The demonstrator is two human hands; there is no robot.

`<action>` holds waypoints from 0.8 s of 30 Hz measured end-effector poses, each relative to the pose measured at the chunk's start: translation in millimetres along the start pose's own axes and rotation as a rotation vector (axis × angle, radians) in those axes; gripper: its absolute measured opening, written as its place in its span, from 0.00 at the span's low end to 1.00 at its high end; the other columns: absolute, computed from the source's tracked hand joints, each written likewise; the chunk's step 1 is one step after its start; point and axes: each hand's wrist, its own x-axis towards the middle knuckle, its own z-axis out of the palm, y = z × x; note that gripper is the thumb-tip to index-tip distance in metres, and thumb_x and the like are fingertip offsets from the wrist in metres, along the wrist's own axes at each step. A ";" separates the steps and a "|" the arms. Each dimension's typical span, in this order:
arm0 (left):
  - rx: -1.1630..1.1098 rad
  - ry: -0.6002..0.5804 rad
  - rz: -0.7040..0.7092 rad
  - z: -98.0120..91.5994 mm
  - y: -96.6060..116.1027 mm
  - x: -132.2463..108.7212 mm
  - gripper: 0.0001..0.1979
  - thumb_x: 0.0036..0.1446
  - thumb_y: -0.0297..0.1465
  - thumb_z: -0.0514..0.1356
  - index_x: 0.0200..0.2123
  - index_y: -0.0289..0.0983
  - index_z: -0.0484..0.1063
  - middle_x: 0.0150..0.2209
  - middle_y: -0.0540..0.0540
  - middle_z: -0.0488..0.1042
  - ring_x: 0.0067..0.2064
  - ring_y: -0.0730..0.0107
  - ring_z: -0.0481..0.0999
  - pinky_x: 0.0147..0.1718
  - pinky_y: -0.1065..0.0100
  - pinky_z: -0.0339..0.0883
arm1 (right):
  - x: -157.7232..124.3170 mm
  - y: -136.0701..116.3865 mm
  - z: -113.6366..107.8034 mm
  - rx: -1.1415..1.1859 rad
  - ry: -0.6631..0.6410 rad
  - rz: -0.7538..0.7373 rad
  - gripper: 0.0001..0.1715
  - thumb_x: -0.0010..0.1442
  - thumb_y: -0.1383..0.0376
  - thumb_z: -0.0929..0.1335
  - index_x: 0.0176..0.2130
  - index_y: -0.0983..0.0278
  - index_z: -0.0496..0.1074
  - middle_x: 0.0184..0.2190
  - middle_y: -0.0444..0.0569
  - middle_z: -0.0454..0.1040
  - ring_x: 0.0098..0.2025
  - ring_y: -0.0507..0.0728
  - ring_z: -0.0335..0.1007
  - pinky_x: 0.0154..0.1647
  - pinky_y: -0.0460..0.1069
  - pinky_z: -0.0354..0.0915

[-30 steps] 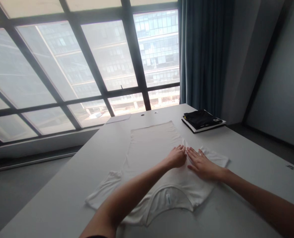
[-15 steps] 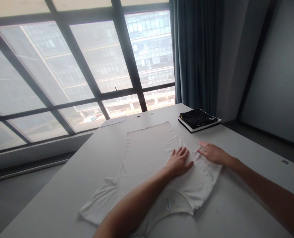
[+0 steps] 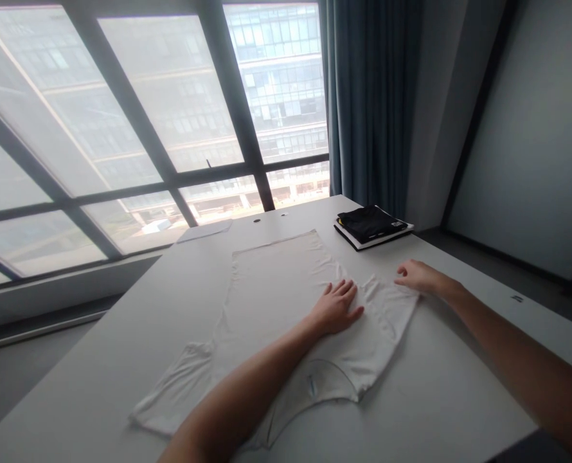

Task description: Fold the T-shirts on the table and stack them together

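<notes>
A white T-shirt (image 3: 271, 283) lies spread on the table, its neckline towards me and its hem at the far end. My left hand (image 3: 337, 307) rests flat on the shirt's upper right part, fingers stretched out. At the outer edge of the right-hand sleeve, my right hand (image 3: 421, 276) has its fingers curled in a pinch on the cloth; the fingertips are partly hidden. Creases run across this sleeve between the two hands. The left-hand sleeve (image 3: 173, 392) lies wrinkled on the table, and my left forearm crosses the shirt near the collar.
A stack of folded dark and white clothes (image 3: 373, 224) sits at the table's far right. The white table (image 3: 459, 373) reaches towards a large window (image 3: 170, 96) and a blue curtain (image 3: 370, 109). A flat pale sheet (image 3: 204, 231) lies at the far left edge.
My right hand has moved outward along the sleeve and its fingers have curled in, drawing the sleeve's edge to the right. My left hand stays flat on the shirt. The view has shifted slightly.
</notes>
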 end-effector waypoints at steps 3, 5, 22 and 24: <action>-0.009 0.008 0.013 -0.3 0.7 0.7 0.33 0.69 0.47 0.50 0.71 0.40 0.53 0.72 0.41 0.53 0.73 0.54 0.48 0.69 0.45 0.43 | -3.7 -4.2 -3.5 0.021 -0.069 0.012 0.16 0.54 0.61 0.74 0.40 0.70 0.80 0.38 0.58 0.81 0.40 0.61 0.77 0.40 0.48 0.65; -0.008 0.009 0.021 0.3 0.6 1.1 0.32 0.69 0.46 0.50 0.71 0.40 0.54 0.72 0.41 0.53 0.73 0.54 0.49 0.69 0.45 0.44 | -8.2 -10.0 -5.2 0.020 -0.105 -0.002 0.14 0.54 0.63 0.74 0.39 0.70 0.80 0.37 0.56 0.81 0.39 0.60 0.77 0.38 0.47 0.65; -0.046 0.049 0.027 2.2 -1.1 0.5 0.27 0.69 0.41 0.52 0.68 0.41 0.59 0.71 0.42 0.56 0.73 0.56 0.50 0.69 0.47 0.45 | -20.6 -23.2 -12.4 0.105 -0.187 0.003 0.12 0.44 0.69 0.72 0.33 0.69 0.79 0.29 0.52 0.78 0.32 0.59 0.73 0.28 0.47 0.60; -0.091 0.101 0.028 2.6 -0.9 1.7 0.25 0.68 0.37 0.54 0.66 0.39 0.62 0.69 0.40 0.60 0.71 0.56 0.55 0.69 0.51 0.49 | -17.4 -23.5 -11.8 0.234 -0.157 -0.008 0.10 0.45 0.68 0.72 0.31 0.70 0.79 0.27 0.51 0.78 0.30 0.57 0.72 0.28 0.46 0.60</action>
